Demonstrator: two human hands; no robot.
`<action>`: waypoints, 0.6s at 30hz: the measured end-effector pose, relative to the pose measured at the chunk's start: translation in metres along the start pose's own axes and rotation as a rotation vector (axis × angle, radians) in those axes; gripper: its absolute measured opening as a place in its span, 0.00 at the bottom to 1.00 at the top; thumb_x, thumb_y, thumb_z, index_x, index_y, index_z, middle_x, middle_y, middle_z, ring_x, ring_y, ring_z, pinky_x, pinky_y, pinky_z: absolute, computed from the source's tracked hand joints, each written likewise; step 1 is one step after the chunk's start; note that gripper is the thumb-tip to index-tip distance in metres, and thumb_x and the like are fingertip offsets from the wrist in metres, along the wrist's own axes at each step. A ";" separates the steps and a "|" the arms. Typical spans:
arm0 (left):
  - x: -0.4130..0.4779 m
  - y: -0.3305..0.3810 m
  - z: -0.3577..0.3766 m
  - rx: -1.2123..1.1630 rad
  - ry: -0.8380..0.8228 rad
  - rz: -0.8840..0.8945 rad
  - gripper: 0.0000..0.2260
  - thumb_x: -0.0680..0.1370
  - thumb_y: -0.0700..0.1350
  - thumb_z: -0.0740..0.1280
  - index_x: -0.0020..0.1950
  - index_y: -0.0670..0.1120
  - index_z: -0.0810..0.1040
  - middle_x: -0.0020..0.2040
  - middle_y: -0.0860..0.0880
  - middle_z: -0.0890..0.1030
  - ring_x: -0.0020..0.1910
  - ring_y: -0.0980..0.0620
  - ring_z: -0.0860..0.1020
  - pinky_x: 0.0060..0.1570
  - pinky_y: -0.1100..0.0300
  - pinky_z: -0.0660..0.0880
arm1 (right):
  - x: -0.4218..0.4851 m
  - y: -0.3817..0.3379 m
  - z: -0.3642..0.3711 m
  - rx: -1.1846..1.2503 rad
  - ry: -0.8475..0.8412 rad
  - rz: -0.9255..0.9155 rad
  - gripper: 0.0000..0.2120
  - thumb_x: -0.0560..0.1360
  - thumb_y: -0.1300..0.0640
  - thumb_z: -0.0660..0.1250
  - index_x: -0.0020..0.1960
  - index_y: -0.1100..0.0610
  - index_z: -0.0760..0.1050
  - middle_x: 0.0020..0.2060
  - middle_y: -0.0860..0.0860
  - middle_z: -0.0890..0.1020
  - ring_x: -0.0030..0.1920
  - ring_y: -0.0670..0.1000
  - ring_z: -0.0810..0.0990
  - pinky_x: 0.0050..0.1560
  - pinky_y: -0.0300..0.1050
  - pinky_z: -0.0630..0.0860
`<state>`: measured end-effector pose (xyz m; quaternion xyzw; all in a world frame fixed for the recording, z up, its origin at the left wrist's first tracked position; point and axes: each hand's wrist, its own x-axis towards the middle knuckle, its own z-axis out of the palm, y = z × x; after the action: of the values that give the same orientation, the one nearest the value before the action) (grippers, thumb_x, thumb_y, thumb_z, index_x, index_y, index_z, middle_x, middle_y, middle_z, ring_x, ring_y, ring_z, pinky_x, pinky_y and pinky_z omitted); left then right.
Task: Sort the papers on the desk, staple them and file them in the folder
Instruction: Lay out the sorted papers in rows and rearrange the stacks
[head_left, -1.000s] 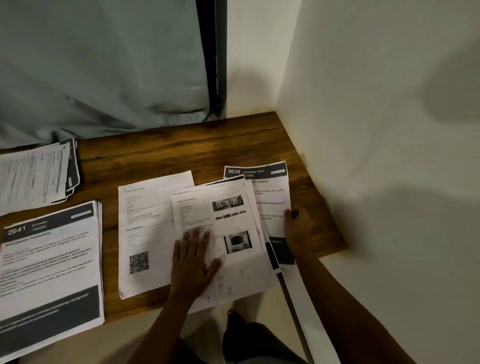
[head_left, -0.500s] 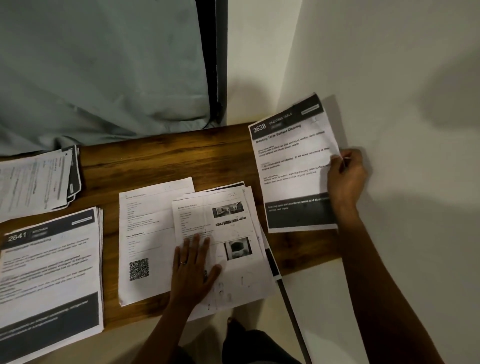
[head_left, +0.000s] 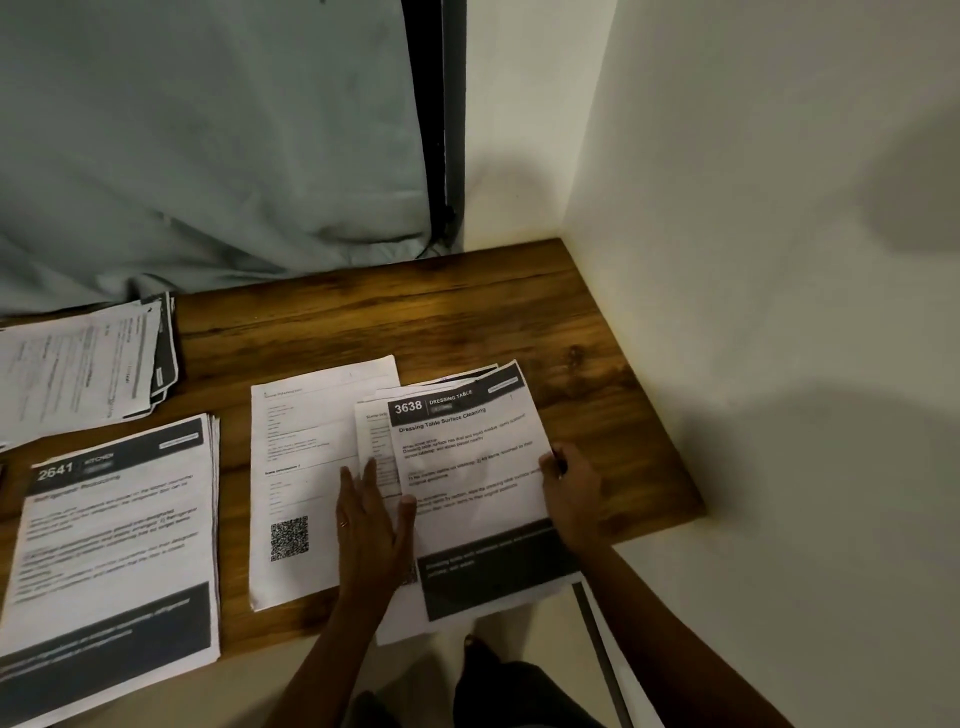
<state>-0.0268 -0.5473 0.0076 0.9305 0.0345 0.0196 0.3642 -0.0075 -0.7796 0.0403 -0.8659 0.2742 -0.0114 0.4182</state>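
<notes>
The sheet headed "3638 Dressing Table" (head_left: 470, 467) lies on top of the small pile of printed pages at the desk's right. My right hand (head_left: 569, 491) pinches its right edge. My left hand (head_left: 371, 519) lies flat with straight fingers on the pile, its thumb touching the sheet's left edge. A white page with a QR code (head_left: 298, 467) lies under the pile, to the left. A thick stack headed "2641 Kitchen" (head_left: 117, 530) sits at the near left. Another loose stack (head_left: 83, 364) lies at the far left. No stapler or folder is in view.
The wooden desk (head_left: 467, 317) ends at a white wall (head_left: 753, 312) on the right and a grey curtain (head_left: 208, 145) behind. The pile overhangs the desk's front edge. Bare wood shows at the back and the right corner.
My right hand pulled the 3638 sheet out from under the pile, lifted it toward the wall, then brought it down on top of the pile. My left hand stayed on the pile.
</notes>
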 end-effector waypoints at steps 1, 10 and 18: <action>0.001 0.000 0.000 -0.003 -0.016 -0.040 0.42 0.72 0.73 0.43 0.78 0.47 0.49 0.78 0.43 0.48 0.77 0.43 0.46 0.71 0.44 0.49 | -0.001 0.002 0.006 0.004 -0.003 -0.002 0.11 0.79 0.54 0.62 0.58 0.58 0.75 0.52 0.52 0.79 0.53 0.51 0.77 0.52 0.38 0.69; 0.015 0.019 0.007 -0.021 -0.054 -0.182 0.34 0.79 0.52 0.62 0.77 0.39 0.51 0.75 0.35 0.57 0.74 0.35 0.56 0.72 0.39 0.53 | -0.008 -0.002 0.036 -0.270 0.002 -0.019 0.21 0.79 0.52 0.60 0.69 0.58 0.65 0.65 0.56 0.70 0.65 0.55 0.67 0.65 0.46 0.64; 0.032 0.037 0.013 -0.214 -0.039 -0.339 0.32 0.77 0.44 0.68 0.74 0.38 0.56 0.69 0.38 0.68 0.68 0.38 0.67 0.72 0.42 0.58 | 0.006 -0.013 0.037 0.037 -0.072 0.135 0.16 0.77 0.59 0.63 0.64 0.60 0.68 0.61 0.58 0.75 0.62 0.58 0.75 0.62 0.55 0.74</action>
<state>0.0073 -0.5806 0.0239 0.8674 0.1814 -0.0565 0.4598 0.0130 -0.7496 0.0248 -0.8372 0.3167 0.0429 0.4437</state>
